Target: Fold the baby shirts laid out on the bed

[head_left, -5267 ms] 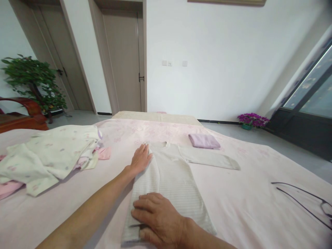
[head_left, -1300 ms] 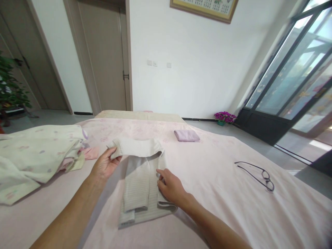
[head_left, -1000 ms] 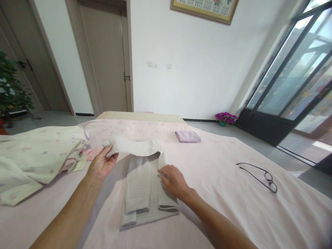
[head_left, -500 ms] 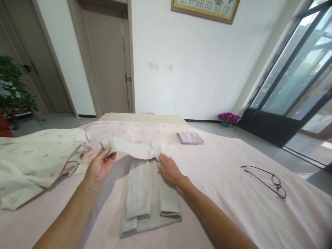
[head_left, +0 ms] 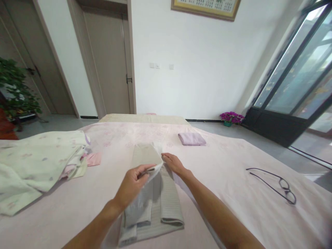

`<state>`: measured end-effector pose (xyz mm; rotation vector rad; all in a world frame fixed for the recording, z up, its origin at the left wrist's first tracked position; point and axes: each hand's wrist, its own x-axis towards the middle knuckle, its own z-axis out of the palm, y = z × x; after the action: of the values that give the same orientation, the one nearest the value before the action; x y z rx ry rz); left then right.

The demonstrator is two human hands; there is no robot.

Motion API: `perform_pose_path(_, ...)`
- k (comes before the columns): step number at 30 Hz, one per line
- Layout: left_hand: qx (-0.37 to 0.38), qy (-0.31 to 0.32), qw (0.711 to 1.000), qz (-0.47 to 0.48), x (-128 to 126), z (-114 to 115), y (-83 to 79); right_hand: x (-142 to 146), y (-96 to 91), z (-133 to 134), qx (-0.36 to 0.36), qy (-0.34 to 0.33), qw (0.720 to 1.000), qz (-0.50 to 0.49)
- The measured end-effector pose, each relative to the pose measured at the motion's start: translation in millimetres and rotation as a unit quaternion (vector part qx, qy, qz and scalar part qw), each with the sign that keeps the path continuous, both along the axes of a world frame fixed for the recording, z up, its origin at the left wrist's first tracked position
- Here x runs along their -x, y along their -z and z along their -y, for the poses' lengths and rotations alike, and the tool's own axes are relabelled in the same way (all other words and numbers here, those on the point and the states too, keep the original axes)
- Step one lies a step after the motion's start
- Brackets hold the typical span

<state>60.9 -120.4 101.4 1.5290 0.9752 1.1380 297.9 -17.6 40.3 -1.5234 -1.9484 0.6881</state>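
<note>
A grey-beige striped shirt (head_left: 166, 207) lies folded into a narrow strip on the pink bed sheet (head_left: 228, 193). My left hand (head_left: 133, 185) is closed on the end of its sleeve, which is lifted and folded back over the body of the shirt. My right hand (head_left: 175, 163) rests on the upper right edge of the shirt near the collar, fingers bent and pressing the cloth down.
A heap of pale floral and pink clothes (head_left: 38, 166) lies at the left. A folded lilac cloth (head_left: 192, 138) sits farther back. Black glasses (head_left: 275, 185) lie on the sheet at right. Doors, a plant (head_left: 15, 90) and purple flowers (head_left: 230, 118) stand beyond.
My left hand has carried the sleeve from out at the left to the middle, down over the folded shirt. My right hand has stayed at the shirt's upper right edge.
</note>
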Motion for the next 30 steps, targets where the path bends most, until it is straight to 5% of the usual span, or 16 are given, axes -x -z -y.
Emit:
perform_pose_path(7, -0.153, 0.123, 0.964, -0.178, -30, 24, 41.7, 13, -11.0, -51, 0.049, 0.07, 0.993, -0.08)
perform_pose_path(18, -0.274, 0.181, 0.932, -0.152, -34, 33, 47.9, 24, 5.8, -111, 0.015, 0.136, 0.99, -0.033)
perform_pose_path(30, -0.423, 0.231, 0.849, -0.216, -44, 20, 102.6, 12, 27.6, -138, 0.008, 0.161, 0.987, 0.013)
